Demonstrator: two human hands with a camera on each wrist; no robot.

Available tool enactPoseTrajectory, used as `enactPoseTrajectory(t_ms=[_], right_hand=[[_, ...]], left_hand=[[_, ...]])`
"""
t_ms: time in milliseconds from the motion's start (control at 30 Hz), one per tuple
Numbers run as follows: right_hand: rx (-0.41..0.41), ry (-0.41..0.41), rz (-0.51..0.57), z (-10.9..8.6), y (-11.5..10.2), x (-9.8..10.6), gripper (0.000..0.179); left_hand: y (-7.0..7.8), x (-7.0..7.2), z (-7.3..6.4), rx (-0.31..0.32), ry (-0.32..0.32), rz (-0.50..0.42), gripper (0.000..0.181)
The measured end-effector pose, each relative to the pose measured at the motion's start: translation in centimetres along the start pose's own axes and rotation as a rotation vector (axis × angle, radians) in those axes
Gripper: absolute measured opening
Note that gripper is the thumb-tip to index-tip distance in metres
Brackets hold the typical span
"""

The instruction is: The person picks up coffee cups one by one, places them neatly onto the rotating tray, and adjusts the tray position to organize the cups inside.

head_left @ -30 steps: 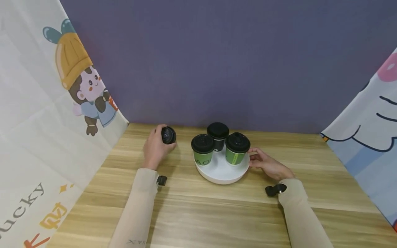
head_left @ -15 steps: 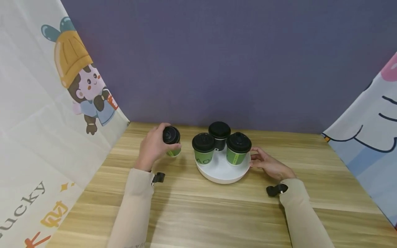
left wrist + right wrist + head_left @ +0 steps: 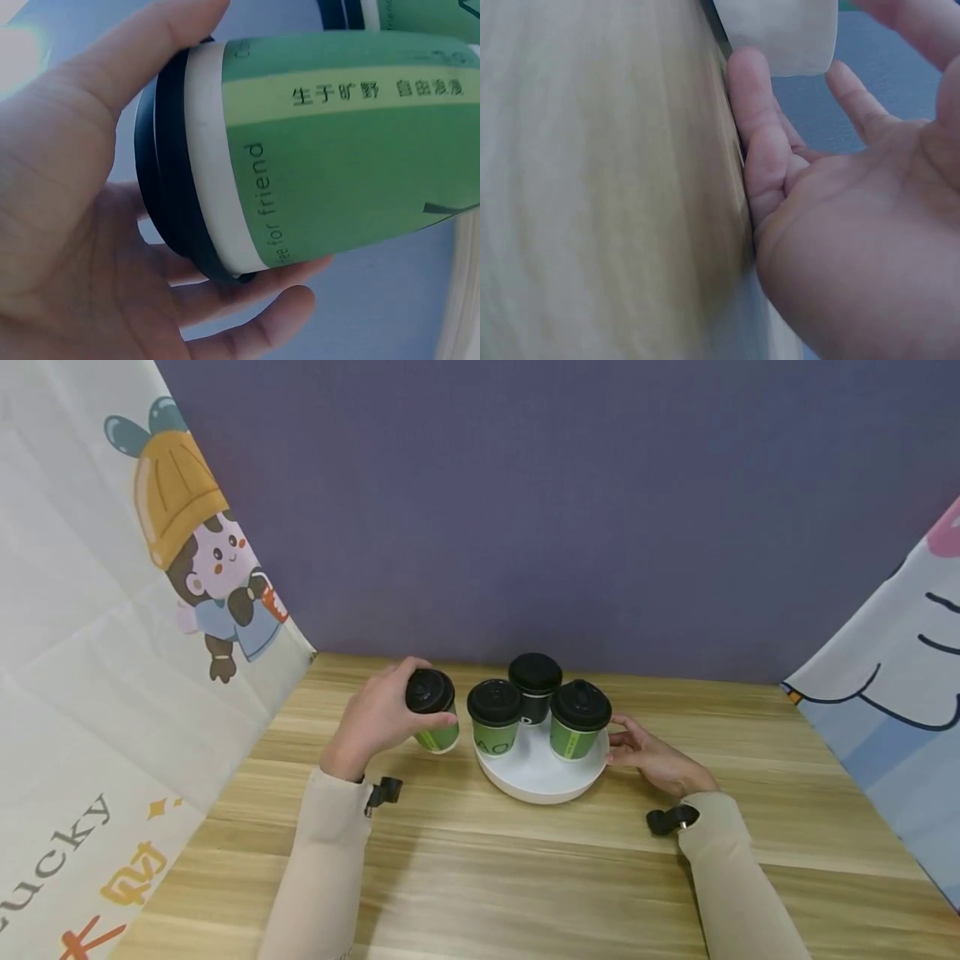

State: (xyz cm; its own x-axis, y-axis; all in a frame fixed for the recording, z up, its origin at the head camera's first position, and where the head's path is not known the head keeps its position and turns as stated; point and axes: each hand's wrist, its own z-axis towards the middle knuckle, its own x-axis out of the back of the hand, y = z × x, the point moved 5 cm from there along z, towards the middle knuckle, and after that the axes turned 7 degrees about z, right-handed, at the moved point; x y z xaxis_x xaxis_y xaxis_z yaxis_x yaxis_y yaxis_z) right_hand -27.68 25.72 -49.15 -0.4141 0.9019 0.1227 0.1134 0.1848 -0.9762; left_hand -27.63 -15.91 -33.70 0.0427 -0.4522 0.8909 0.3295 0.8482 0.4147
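A green paper cup with a black lid [image 3: 439,737] is in my left hand [image 3: 378,714], thumb on one side, fingers on the other. In the left wrist view, the thumb and fingers grip the cup [image 3: 352,150] around its lid end. Just right of it stands a round white tray [image 3: 536,781]. On the tray are a green cup [image 3: 495,735] at left, a black cup [image 3: 536,706] at back and another green cup [image 3: 573,742] at right, all lidded. My right hand [image 3: 656,764] touches the tray's right rim; the right wrist view shows fingertips against the white rim [image 3: 784,37].
Everything is on a wood-grain table [image 3: 480,877]. A dark purple-grey panel [image 3: 525,510] rises behind it. Printed cloths hang at the left [image 3: 82,610] and right [image 3: 900,693]. The left green cup on the tray is close to the held cup.
My left hand has brought its cup rightward and toward me, closer to the tray, and more of its green side shows. My right hand stays at the rim.
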Motion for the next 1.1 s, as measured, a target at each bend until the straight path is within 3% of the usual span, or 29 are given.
enactPoseTrajectory(t_ms=[500, 800, 1100], right_hand=[[-0.011, 0.024, -0.004, 0.1, 0.0, -0.1, 0.084], [-0.018, 0.055, -0.004, 0.2, -0.1, -0.4, 0.038], [-0.016, 0.077, 0.001, 0.3, -0.2, -0.6, 0.028]], left_hand=[[2.2, -0.1, -0.5, -0.111, -0.021, -0.014, 0.078], [3.4, -0.5, -0.8, -0.147, -0.037, -0.023, 0.080], [4.0, -0.9, -0.8, -0.162, -0.035, -0.025, 0.091]])
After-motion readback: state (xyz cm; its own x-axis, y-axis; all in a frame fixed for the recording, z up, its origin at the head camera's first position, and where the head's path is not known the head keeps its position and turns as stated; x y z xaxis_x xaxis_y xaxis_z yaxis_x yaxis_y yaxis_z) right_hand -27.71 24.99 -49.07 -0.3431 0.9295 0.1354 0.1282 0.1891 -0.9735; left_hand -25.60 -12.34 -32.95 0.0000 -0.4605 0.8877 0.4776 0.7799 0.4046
